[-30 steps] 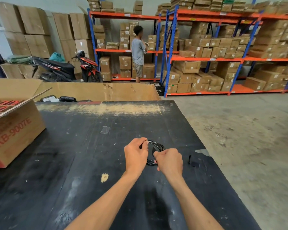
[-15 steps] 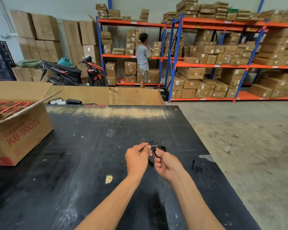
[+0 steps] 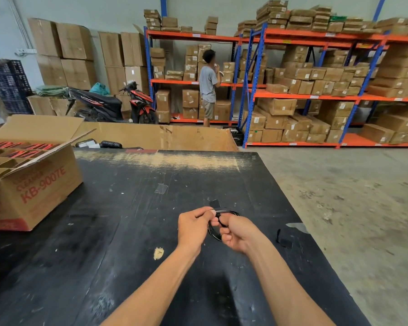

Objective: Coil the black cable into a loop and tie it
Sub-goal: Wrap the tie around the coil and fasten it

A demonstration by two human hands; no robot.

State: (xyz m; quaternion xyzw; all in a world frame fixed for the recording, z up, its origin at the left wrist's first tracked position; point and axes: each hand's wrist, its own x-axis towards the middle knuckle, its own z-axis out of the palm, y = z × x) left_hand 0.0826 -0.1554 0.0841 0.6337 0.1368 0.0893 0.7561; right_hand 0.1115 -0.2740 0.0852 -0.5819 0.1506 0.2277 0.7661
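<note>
Between both grips: thin black coiled cable (image 3: 213, 231), left hand (image 3: 192, 228) & right hand (image 3: 237, 232) clamped on it; keep loops bunched, cinch tie snug.

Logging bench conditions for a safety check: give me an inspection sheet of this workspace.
Surface: black table, scuffed, worn pale at the far edge.
Job's things: black cable coiled, held above the table.
Clutter: open cardboard box at left; black scrap near the right edge; tape bit.
Grippers: left hand and right hand both grip the coil.
Cables: only the coil.
Surroundings: shelves of cartons, parked scooter, a person at the racks.
</note>
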